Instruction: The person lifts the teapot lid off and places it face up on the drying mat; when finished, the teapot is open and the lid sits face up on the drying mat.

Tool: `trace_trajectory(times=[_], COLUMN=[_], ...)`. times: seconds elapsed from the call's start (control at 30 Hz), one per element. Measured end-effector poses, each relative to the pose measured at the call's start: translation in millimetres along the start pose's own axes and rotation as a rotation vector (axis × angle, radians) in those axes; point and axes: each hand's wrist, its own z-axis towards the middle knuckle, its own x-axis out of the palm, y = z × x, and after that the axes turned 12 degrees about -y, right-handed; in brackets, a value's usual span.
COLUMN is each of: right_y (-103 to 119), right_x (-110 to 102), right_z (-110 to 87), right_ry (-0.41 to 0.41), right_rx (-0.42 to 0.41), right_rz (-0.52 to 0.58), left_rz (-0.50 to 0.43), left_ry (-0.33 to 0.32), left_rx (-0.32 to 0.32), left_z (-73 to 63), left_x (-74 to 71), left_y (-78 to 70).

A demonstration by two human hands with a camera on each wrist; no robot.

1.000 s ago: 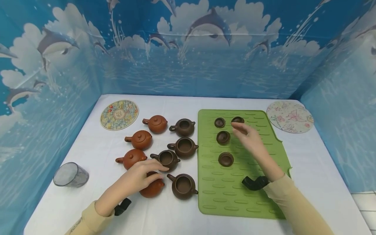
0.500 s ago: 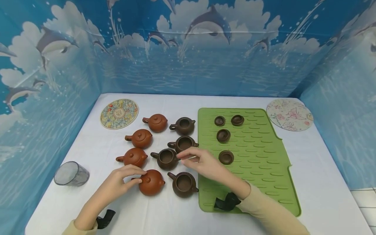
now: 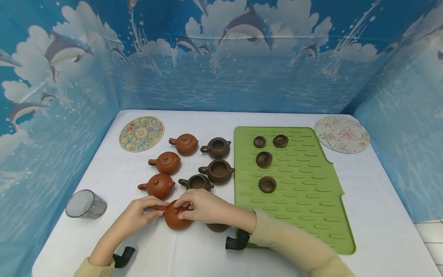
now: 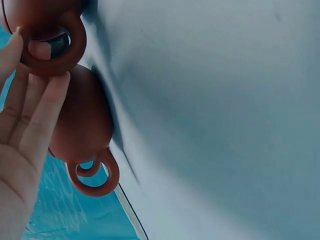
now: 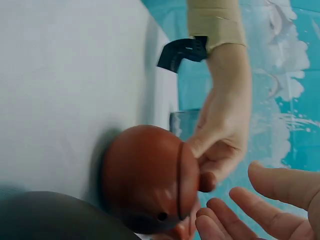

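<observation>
The nearest reddish-brown teapot (image 3: pixel 174 223) stands upright with its lid on. My left hand (image 3: pixel 138 216) pinches its handle (image 4: pixel 79 42) from the left, thumb on one side and fingers on the other in the left wrist view. Over the lid hovers my right hand (image 3: pixel 204 206), thumb and fingers spread. The right wrist view shows those fingers apart from the lid's knob (image 5: pixel 207 182). Three more lidded reddish teapots, one of them a teapot (image 3: pixel 158 186) just behind, line the left. A dark brown teapot (image 3: pixel 217 227) is mostly hidden under my right wrist.
Behind stand three lidless dark teapots, the farthest teapot (image 3: pixel 217 149) at the back. Several dark lids, one lid (image 3: pixel 267 184) nearest, lie on a green mat (image 3: pixel 304 215). A grey glass (image 3: pixel 86 206) is at left. Round mats (image 3: pixel 141 134) lie in both far corners.
My right hand has come left from the dark lids on the green mat to above the front reddish teapot. My left hand has drawn back from over that teapot to its handle.
</observation>
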Motion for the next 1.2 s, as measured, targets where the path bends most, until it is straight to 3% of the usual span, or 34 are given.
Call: trace_trajectory(times=[0.33,0.53,0.7,1.0,1.2], right_y=[7.1,9.4,9.4,8.2,2.9], right_x=[13.1,16.4,20.4,20.8,13.9], right_z=[8.9,9.0,9.9,9.5,6.2], right_ry=[0.001,-0.034,-0.059,-0.081,-0.1], right_rx=[-0.052,-0.059,-0.059,-0.074,-0.021], right_rz=[-0.209,-0.244,-0.273,-0.258,-0.115], left_rz=[-0.118,-0.193,-0.172,-0.151,-0.175], left_ry=[0.039,0.057,0.048,0.042,0.046], left_rx=[-0.046,-0.094,-0.083,-0.066,-0.059], left_z=[1.8,3.0,3.0,2.7,4.3], left_x=[-1.5,-2.7,-2.0,-1.4,-1.3], left_y=[0.7,-0.8,-0.4,0.3,-1.1])
